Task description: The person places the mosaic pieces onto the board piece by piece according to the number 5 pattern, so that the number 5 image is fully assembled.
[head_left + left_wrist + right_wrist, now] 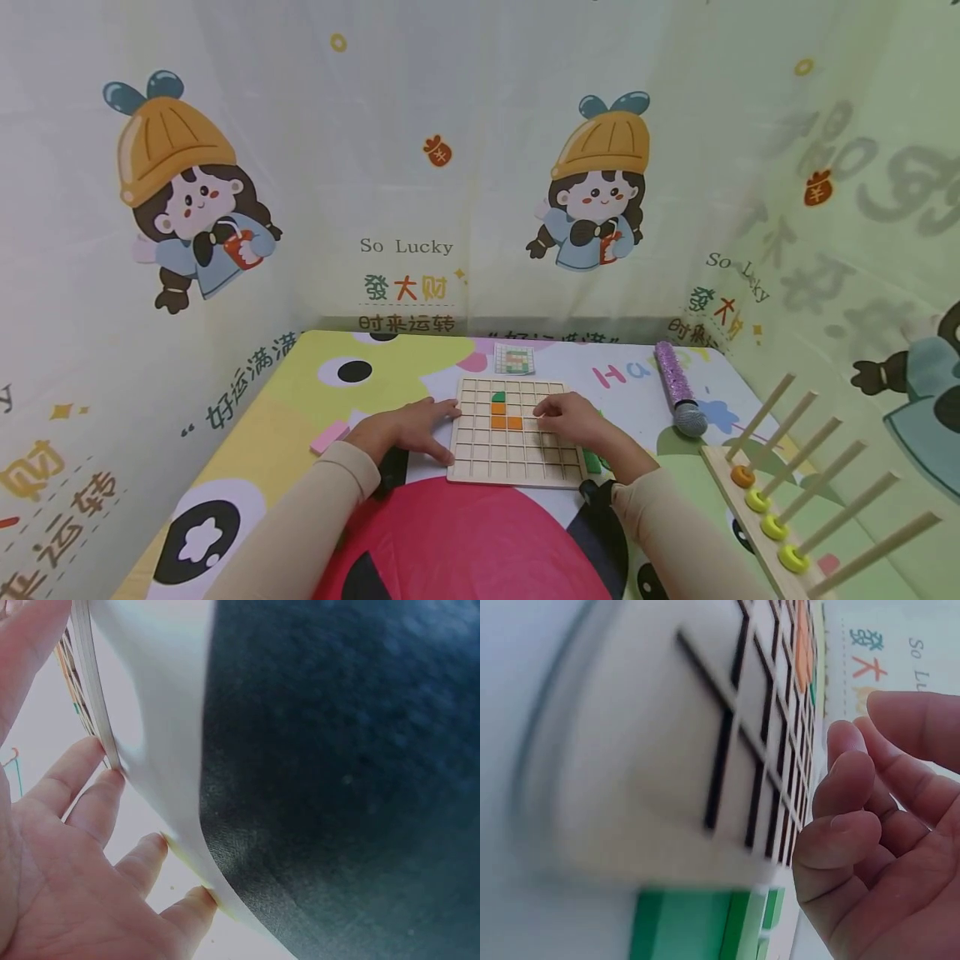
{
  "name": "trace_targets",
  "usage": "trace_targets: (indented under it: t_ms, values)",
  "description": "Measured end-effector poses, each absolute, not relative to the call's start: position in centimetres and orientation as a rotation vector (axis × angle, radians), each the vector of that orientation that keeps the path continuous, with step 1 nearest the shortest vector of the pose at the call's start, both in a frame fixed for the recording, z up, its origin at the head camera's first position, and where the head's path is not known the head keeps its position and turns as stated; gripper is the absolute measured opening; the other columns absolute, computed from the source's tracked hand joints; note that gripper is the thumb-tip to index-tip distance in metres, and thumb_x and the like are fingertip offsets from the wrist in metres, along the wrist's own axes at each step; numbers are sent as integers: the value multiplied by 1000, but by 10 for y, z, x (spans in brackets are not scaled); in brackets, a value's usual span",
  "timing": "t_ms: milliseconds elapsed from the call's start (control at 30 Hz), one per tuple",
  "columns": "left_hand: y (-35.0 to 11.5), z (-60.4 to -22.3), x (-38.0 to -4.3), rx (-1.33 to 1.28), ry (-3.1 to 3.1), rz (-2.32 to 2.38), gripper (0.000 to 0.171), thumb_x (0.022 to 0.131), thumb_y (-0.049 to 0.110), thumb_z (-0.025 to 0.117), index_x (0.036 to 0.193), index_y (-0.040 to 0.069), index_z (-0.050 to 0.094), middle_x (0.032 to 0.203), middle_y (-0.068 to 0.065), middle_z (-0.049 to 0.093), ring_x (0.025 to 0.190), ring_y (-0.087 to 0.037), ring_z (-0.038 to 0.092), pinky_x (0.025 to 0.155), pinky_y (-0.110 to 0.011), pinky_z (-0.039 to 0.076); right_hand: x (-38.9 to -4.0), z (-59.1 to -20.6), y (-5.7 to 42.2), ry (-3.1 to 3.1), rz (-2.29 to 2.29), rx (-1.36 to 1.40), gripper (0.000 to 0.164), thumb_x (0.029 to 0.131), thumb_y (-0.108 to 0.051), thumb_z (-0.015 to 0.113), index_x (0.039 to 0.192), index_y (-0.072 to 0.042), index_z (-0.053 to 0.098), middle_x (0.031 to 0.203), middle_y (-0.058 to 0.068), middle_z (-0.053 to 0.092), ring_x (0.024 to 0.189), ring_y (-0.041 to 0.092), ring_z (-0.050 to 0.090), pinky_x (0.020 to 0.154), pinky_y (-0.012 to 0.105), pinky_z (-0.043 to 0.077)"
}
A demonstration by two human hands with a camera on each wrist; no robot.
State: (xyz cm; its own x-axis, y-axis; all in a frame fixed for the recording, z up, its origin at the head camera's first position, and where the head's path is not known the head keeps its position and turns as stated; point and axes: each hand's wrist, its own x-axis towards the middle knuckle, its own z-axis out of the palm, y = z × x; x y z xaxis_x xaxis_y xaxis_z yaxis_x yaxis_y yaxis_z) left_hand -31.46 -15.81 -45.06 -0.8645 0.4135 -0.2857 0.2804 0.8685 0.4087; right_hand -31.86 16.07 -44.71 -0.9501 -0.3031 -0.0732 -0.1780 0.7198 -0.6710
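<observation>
A square wooden grid board (468, 471) lies on the table before me. Near its upper middle are a green piece (498, 397) with a rounded corner and orange square pieces (498, 409). My left hand (416, 429) rests against the board's left edge, fingers spread; in the left wrist view its fingertips (112, 780) touch that edge. Above the board's right side is my right hand (573, 419), its fingers loosely bent. Nothing shows between its thumb and fingers in the right wrist view. Green blocks (682, 926) lie beside the board, partly hidden by the right arm in the head view.
A small patterned grid card (514, 359) lies behind the board. At the right are a glittery purple microphone (678, 387) and a wooden peg rack (750, 508) with orange and yellow rings. A pink block (330, 436) sits left of my left hand.
</observation>
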Motion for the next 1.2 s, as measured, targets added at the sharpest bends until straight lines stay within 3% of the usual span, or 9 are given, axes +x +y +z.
trace_targets:
  t_ms: [333, 533, 667, 767, 1200]
  values:
    - [-158, -446, -313, 524, 2665, 517, 94, 77, 50, 88, 157, 26, 45, 166, -5, 37, 154, -37, 28, 119, -61, 34, -305, -450, 207, 2735, -1151, -379, 21, 100, -13, 65, 117, -3, 72, 104, 8, 71, 87, 19, 63, 75, 34, 55]
    - [-157, -446, -311, 520, 2654, 519, 94, 77, 49, 88, 157, 26, 45, 166, -6, 37, 153, -36, 30, 119, -61, 35, -301, -456, 231, 2804, -1077, -360, 20, 99, -15, 67, 114, -3, 74, 107, 9, 73, 94, 19, 64, 80, 36, 54]
    - [-157, -446, -310, 515, 2653, 522, 94, 77, 49, 88, 158, 26, 44, 166, -6, 37, 153, -36, 30, 118, -61, 35, -299, -459, 244, 2780, -1088, -297, 20, 98, -15, 67, 113, -3, 73, 99, 6, 71, 84, 17, 62, 73, 34, 52]
    - [-156, -447, -311, 520, 2655, 520, 94, 78, 49, 88, 157, 26, 45, 166, -5, 37, 153, -36, 30, 119, -61, 35, -297, -460, 253, 2773, -1089, -281, 22, 96, -15, 69, 113, -1, 72, 92, 5, 69, 78, 17, 59, 69, 32, 50]
    - [-156, -451, -315, 560, 2665, 492, 91, 78, 49, 87, 156, 26, 46, 166, -2, 37, 154, -37, 29, 120, -59, 34, -291, -462, 279, 2828, -994, -251, 25, 86, -18, 83, 102, -3, 73, 91, 4, 68, 83, 17, 55, 74, 32, 46]
